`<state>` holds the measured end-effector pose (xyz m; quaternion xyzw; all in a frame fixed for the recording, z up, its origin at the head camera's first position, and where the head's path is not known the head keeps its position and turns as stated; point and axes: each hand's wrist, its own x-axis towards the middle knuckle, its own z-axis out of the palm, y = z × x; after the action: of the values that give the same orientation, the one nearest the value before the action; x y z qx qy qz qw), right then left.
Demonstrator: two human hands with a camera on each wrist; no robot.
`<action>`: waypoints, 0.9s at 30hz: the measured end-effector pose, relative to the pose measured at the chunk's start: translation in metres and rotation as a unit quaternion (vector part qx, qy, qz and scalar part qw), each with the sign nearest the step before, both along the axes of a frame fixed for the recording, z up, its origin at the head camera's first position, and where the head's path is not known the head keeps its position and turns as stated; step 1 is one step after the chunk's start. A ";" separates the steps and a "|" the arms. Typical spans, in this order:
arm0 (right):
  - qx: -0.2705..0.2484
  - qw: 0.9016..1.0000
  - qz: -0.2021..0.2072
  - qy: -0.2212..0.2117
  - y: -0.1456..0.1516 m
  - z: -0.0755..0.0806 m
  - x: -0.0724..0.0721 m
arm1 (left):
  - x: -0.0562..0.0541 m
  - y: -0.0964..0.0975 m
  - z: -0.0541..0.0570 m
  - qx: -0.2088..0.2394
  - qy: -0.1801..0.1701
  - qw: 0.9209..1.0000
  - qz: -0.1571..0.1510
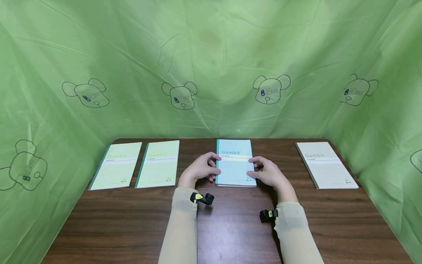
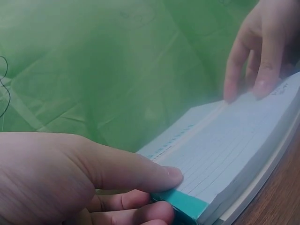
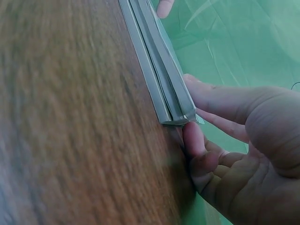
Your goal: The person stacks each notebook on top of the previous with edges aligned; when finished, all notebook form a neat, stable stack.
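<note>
A blue-covered notebook (image 1: 234, 176) with a teal spine lies at the middle of the table's far part, its "Gambit" title upright to me. Beneath it is at least one more notebook, as the layered edges (image 3: 157, 63) in the right wrist view show. My left hand (image 1: 202, 168) grips the spine side, thumb on the cover and fingers against the spine. On the opposite side my right hand (image 1: 268, 172) pinches the edge, thumb on top and fingers at the side and underside. How many notebooks each hand holds I cannot tell.
Two green-covered notebooks (image 1: 113, 167) (image 1: 158, 165) lie to the left on the dark wood table (image 1: 230, 227). A grey-white notebook (image 1: 328, 168) lies at the far right. Green cloth (image 1: 211, 66) with bear-head drawings hangs behind and along both sides.
</note>
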<state>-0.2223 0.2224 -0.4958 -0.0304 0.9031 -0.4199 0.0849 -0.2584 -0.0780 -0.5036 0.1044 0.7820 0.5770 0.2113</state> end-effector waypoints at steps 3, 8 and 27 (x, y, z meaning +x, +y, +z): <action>0.002 1.000 0.000 0.002 -0.001 0.000 0.000 | 0.001 0.001 0.003 -0.006 0.000 1.000 0.001; 0.014 1.000 0.002 0.013 -0.002 0.002 0.001 | 0.003 0.003 0.008 -0.013 0.000 1.000 0.004; 0.000 1.000 0.005 0.014 0.022 0.028 0.008 | 0.002 0.031 0.025 -0.156 0.145 0.975 0.061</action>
<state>-0.2139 0.2439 -0.4678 -0.0405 0.9042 -0.4187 0.0743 -0.2563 -0.0472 -0.4790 0.1045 0.8895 0.4386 0.0738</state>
